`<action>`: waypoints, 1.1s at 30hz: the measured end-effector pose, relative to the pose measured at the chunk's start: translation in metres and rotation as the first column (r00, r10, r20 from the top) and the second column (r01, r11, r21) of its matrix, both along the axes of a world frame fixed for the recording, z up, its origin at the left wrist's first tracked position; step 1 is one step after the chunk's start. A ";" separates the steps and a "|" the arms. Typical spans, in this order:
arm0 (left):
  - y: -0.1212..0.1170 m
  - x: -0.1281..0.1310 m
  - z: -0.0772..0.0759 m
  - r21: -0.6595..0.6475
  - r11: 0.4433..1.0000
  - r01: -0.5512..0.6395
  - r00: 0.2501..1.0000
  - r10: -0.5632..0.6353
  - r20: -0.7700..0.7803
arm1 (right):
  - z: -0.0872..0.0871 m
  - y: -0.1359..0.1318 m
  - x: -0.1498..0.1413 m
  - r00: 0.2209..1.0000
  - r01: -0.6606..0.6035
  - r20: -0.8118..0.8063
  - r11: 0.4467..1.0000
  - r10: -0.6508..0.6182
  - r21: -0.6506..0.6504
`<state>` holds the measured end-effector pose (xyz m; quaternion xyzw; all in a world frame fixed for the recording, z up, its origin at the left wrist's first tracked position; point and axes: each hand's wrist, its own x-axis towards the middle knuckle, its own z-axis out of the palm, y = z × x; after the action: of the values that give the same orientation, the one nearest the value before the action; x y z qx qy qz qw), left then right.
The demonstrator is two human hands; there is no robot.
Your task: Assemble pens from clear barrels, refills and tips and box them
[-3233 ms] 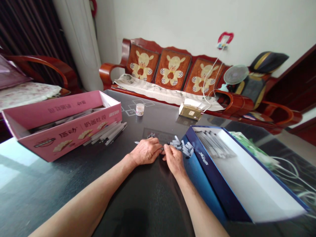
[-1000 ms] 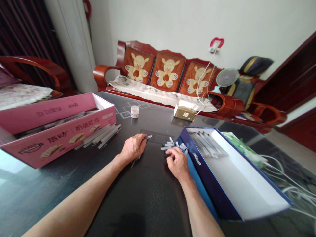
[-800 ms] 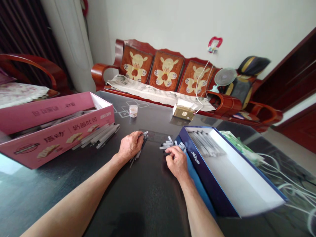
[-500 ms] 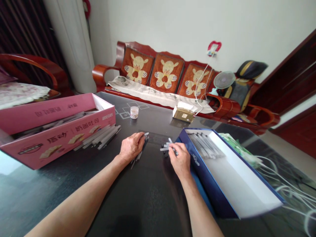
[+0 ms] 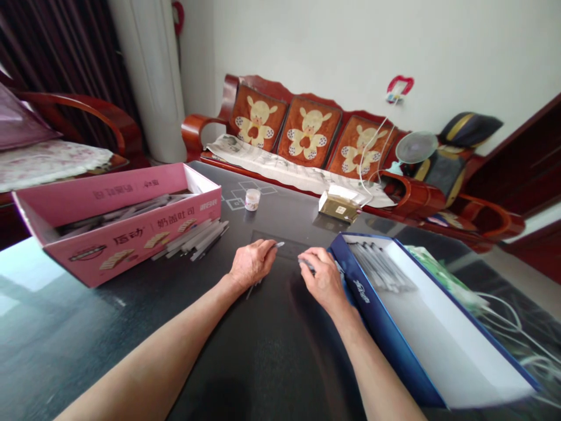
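My left hand (image 5: 252, 266) is closed around a few slim pens (image 5: 279, 244), whose tips show past the thumb and below the palm. Facing it across a small gap, my right hand (image 5: 324, 279) pinches short clear-grey pieces (image 5: 305, 263); the fingers partly cover them, so their exact kind is unclear. Just right of that hand stands an open blue box (image 5: 377, 321) with a row of translucent, dark-ended pens (image 5: 381, 266) at its far end. On the left, a pink carton (image 5: 144, 237) holds many more pens, and a loose bundle of pens (image 5: 197, 240) lies against its side.
A small white cup (image 5: 252, 200) and a tissue box (image 5: 339, 207) stand farther back on the dark glossy table (image 5: 263, 362). Green-white packaging (image 5: 442, 272) and white cables (image 5: 504, 310) lie beyond the blue box. A wooden sofa (image 5: 204, 131) stands behind the table.
The view has swung slightly left, so everything sits farther right. My right hand has gathered the short pieces into its fingers. My left hand still grips its pens.
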<state>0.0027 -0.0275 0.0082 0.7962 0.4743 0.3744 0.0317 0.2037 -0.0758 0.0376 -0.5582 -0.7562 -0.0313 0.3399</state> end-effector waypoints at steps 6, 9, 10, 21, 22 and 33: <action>-0.005 0.001 0.004 0.039 0.989 0.145 0.989 -0.144 -0.036 | -0.013 -0.007 -0.023 0.460 -0.015 -0.878 0.988 -0.131 -0.155; -0.010 0.003 0.007 0.033 0.973 0.227 0.971 -0.224 -0.081 | -0.023 -0.008 -0.032 0.141 -0.150 -0.976 0.971 -0.166 -0.187; -0.011 0.004 0.008 0.026 0.968 0.248 0.965 -0.244 -0.095 | -0.025 -0.009 -0.033 0.089 -0.178 -0.981 0.966 -0.172 -0.185; -0.017 0.008 0.013 -0.003 0.950 0.313 0.940 -0.310 -0.143 | -0.023 -0.012 -0.033 -0.007 -0.219 -0.987 0.964 -0.158 -0.153; -0.017 0.008 0.013 -0.004 0.950 0.311 0.940 -0.309 -0.143 | -0.023 -0.011 -0.033 -0.011 -0.225 -0.987 0.962 -0.159 -0.153; -0.016 0.008 0.012 -0.044 0.941 0.334 0.921 -0.336 -0.195 | -0.035 -0.010 -0.027 0.331 -0.198 -0.939 0.965 -0.096 -0.169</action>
<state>0.0106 -0.0437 0.0201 0.8989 0.3336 0.2794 0.0513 0.1767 -0.0856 0.0022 -0.4873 -0.4348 0.4043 0.6403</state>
